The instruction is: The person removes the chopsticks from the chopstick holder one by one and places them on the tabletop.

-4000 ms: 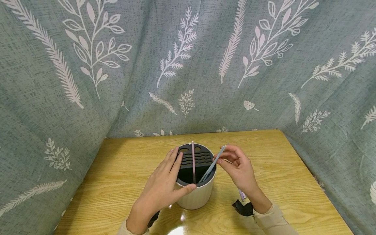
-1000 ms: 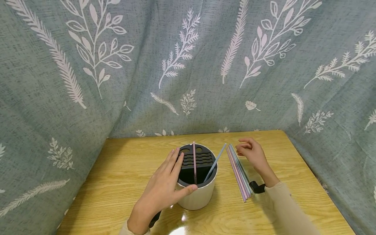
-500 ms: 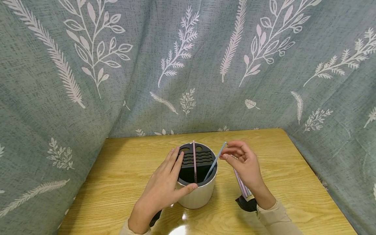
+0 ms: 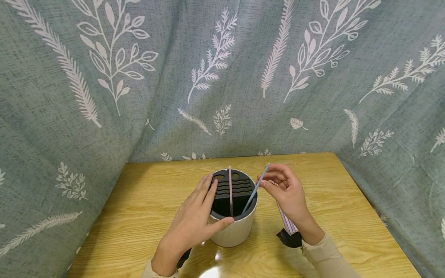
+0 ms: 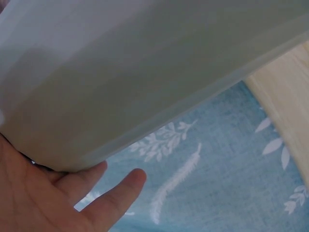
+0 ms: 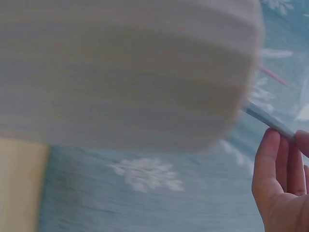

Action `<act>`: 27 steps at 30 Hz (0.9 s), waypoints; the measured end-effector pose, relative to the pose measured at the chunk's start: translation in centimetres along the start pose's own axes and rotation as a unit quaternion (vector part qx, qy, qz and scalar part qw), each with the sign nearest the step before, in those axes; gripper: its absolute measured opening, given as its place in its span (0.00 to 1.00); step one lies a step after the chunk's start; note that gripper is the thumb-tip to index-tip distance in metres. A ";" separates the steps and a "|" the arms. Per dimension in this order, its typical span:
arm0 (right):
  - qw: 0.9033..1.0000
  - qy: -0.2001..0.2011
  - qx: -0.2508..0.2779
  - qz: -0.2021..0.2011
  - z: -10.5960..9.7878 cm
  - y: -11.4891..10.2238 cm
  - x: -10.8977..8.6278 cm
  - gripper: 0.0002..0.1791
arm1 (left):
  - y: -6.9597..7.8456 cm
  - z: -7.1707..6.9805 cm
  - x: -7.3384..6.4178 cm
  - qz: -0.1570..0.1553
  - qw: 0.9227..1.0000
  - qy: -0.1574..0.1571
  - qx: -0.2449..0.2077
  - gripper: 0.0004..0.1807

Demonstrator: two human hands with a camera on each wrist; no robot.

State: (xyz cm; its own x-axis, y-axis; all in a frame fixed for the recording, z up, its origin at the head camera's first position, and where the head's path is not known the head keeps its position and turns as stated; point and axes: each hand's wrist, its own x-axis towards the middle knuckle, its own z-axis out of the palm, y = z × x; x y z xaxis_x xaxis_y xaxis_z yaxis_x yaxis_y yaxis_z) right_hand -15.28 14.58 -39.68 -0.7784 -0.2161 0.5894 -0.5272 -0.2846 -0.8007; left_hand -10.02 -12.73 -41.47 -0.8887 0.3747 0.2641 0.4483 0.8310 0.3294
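A white ribbed pen holder (image 4: 233,231) with a black slotted insert (image 4: 234,188) stands upright on the table. My left hand (image 4: 192,220) rests along its left side, fingers straight and thumb across the front below the rim. A slim pink stick (image 4: 230,193) stands in the open front compartment. From the same compartment a slim pale-blue, pencil-like stick (image 4: 250,200) leans right over the rim. My right hand (image 4: 287,193) pinches this blue stick near its upper end; the right wrist view shows thumb and fingertips on the stick (image 6: 267,118).
A bundle of lilac and pink sticks (image 4: 287,222) lies on the wooden table (image 4: 146,208) right of the holder, partly hidden by my right hand and its black wrist strap (image 4: 289,238). A patterned blue-grey curtain (image 4: 194,77) hangs behind and at both sides.
My right hand has moved left from beside the stick bundle to the holder and now pinches the blue stick, whose tip is slightly higher. My left hand has stayed put.
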 end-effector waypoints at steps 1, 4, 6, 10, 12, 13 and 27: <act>1.000 0.003 0.006 -0.017 -0.1 -0.4 0.5 0.21 | 0.0 0.0 0.0 0.001 1.000 0.001 0.001 0.57; 0.996 0.006 0.057 -0.073 -0.4 -2.0 2.1 0.22 | 0.0 0.1 -0.1 0.003 1.000 0.007 0.001 0.57; 0.990 0.012 0.102 -0.098 -0.8 -3.4 3.2 0.22 | 0.0 0.1 -0.1 0.005 1.000 0.012 0.001 0.57; 0.977 0.040 0.173 -0.116 -1.9 -6.0 4.7 0.23 | 0.0 0.2 -0.1 0.007 1.000 0.017 0.002 0.57; 0.974 0.069 0.186 -0.113 -2.6 -7.0 5.1 0.23 | 0.0 0.2 -0.1 0.007 1.000 0.018 0.002 0.57; 0.971 0.086 0.192 -0.109 -3.0 -7.3 5.3 0.23 | 0.0 0.2 -0.1 0.007 1.000 0.016 0.002 0.57; 0.982 0.104 -0.079 0.137 -11.2 -1.7 4.2 0.25 | 0.0 0.0 -0.2 -0.002 1.000 0.001 -0.001 0.57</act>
State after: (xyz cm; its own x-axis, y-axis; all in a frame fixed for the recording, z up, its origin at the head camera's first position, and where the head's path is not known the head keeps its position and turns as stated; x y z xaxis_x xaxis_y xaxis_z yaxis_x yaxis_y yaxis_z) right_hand -21.52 24.63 -37.06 -0.9423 -0.0646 0.3286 -0.3224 -0.0897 -0.9423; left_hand -9.87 -12.74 -41.53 -0.8906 0.3702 0.2641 0.4443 0.8322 0.3318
